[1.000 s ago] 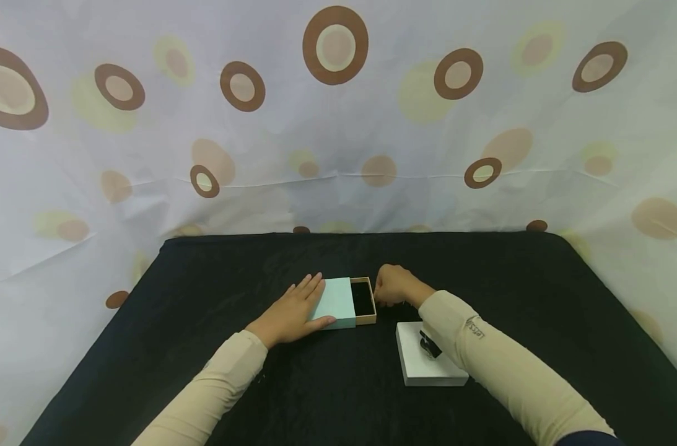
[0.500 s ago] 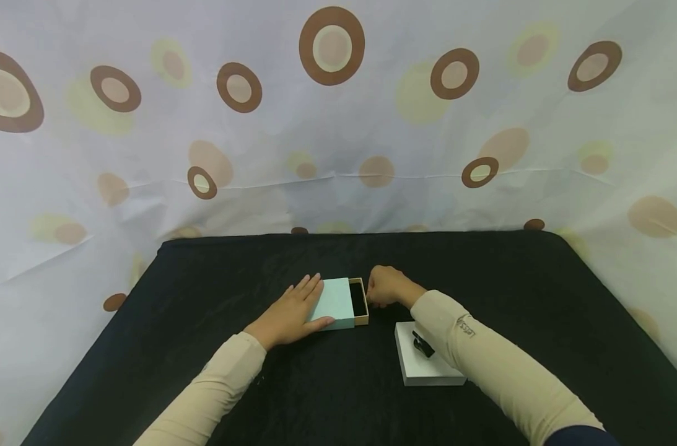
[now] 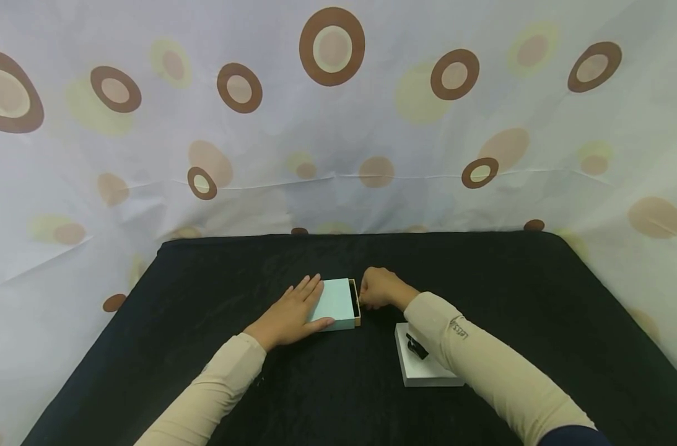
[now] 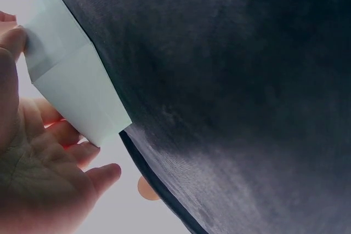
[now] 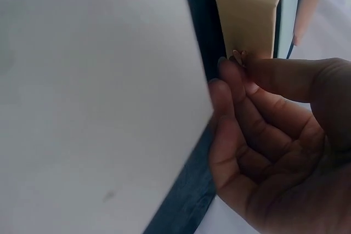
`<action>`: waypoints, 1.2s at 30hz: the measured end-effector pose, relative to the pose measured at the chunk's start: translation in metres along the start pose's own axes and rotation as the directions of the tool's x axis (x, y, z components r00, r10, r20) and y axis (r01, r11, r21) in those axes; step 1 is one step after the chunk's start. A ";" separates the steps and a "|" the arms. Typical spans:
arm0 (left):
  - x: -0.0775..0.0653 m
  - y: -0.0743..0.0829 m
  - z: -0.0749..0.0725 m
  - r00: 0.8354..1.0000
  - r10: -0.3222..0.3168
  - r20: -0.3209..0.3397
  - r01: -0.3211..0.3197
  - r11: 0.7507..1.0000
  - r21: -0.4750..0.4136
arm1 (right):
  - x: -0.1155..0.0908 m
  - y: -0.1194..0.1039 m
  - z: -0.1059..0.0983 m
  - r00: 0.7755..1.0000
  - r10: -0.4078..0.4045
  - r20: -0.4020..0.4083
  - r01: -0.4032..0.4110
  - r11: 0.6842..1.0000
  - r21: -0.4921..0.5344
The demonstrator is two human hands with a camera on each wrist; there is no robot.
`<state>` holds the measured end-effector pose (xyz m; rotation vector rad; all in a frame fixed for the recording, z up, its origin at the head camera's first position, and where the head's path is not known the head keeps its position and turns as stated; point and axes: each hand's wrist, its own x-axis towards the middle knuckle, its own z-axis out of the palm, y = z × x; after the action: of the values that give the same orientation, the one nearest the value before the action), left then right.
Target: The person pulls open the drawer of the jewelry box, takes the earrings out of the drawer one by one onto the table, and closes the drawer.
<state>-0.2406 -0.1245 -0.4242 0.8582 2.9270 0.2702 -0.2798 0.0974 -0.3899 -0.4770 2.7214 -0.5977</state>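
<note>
A pale blue drawer-style box (image 3: 338,300) lies at the middle of the table. My left hand (image 3: 288,317) rests across its left part with fingers extended, the thumb along the near side. From the right end a narrow strip of the tan inner drawer (image 3: 357,313) sticks out, its inside black. Thumb and fingers of my right hand (image 3: 384,288) pinch a small looped pull (image 5: 239,56) on the drawer front (image 5: 247,17). In the left wrist view the box (image 4: 82,91) shows two blue sides, and my left hand (image 4: 44,173) is beside it.
A white box (image 3: 424,370) lies under my right forearm, partly hidden; it also fills the left of the right wrist view. A small black device (image 3: 417,347) hangs at the right cuff. Black cloth (image 3: 327,396) covers the table, with a patterned curtain (image 3: 338,142) behind.
My right hand has moved left, and the drawer has slid further into the blue sleeve, leaving a thinner strip showing. The left hand has stayed on the box.
</note>
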 end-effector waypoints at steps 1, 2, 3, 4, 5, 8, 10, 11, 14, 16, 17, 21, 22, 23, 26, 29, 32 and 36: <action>0.000 0.000 0.000 1.000 0.001 -0.002 -0.001 1.000 0.000 | 0.000 -0.001 0.000 1.000 -0.002 0.000 0.002 1.000 -0.004; 0.000 0.000 0.000 1.000 0.001 -0.003 -0.001 1.000 0.001 | 0.001 -0.001 0.001 1.000 -0.004 0.001 0.004 1.000 -0.006; 0.000 0.000 0.000 1.000 0.002 -0.006 -0.002 1.000 0.002 | 0.001 -0.002 0.001 1.000 -0.005 0.000 0.005 1.000 -0.008; 0.000 0.000 0.001 1.000 0.002 -0.007 -0.002 1.000 0.004 | 0.001 -0.002 0.002 1.000 -0.004 0.000 0.004 1.000 -0.009; 0.001 0.000 0.001 1.000 0.004 -0.010 -0.004 1.000 0.004 | 0.001 -0.003 0.002 1.000 -0.003 -0.003 0.003 1.000 -0.009; 0.001 0.000 0.002 1.000 0.005 -0.013 -0.005 1.000 0.003 | 0.002 -0.004 0.004 1.000 0.001 -0.004 -0.001 1.000 -0.009; 0.001 0.000 0.002 1.000 0.005 -0.012 -0.005 1.000 0.003 | 0.002 -0.004 0.004 1.000 0.002 -0.004 -0.002 1.000 -0.007; 0.001 0.000 0.002 1.000 0.004 -0.012 -0.004 1.000 0.002 | 0.002 -0.005 0.004 1.000 0.003 -0.002 -0.003 1.000 -0.004; 0.000 0.000 0.001 1.000 0.000 -0.012 0.001 1.000 0.007 | 0.003 -0.007 0.004 1.000 0.002 0.004 -0.002 1.000 -0.001; 0.000 0.000 0.001 1.000 -0.002 -0.012 0.002 1.000 0.009 | 0.003 -0.008 0.004 1.000 -0.001 0.005 0.001 1.000 -0.003; 0.000 0.000 0.000 1.000 -0.002 -0.011 0.002 1.000 0.009 | 0.004 -0.008 0.004 1.000 -0.001 0.006 0.001 1.000 -0.003; 0.000 -0.001 0.000 1.000 0.003 -0.009 -0.003 1.000 0.007 | 0.004 -0.008 0.005 1.000 0.004 0.012 -0.004 1.000 -0.004; -0.001 0.000 0.000 1.000 0.004 -0.008 -0.004 1.000 0.005 | 0.004 -0.008 0.006 1.000 0.004 0.013 -0.004 1.000 -0.004; -0.001 0.000 0.000 1.000 0.005 -0.009 -0.005 1.000 0.002 | 0.004 -0.009 0.006 1.000 0.004 0.014 -0.004 1.000 -0.002; -0.001 0.000 0.000 1.000 0.002 -0.011 -0.002 1.000 0.004 | 0.005 -0.009 0.006 1.000 -0.004 0.013 0.004 1.000 -0.006; -0.001 -0.001 0.001 1.000 -0.002 -0.011 0.002 1.000 0.003 | 0.005 -0.010 0.006 1.000 -0.007 0.014 0.008 1.000 -0.011; -0.001 -0.001 0.001 1.000 -0.004 -0.006 0.004 1.000 0.002 | 0.005 -0.011 0.007 1.000 -0.006 0.016 0.006 1.000 -0.012; -0.001 -0.001 0.000 1.000 -0.001 -0.001 0.001 1.000 0.002 | 0.004 -0.011 0.007 1.000 -0.002 0.017 0.002 1.000 -0.010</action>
<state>-0.2403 -0.1254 -0.4248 0.8575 2.9286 0.2679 -0.2783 0.0843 -0.3921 -0.4856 2.7094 -0.5782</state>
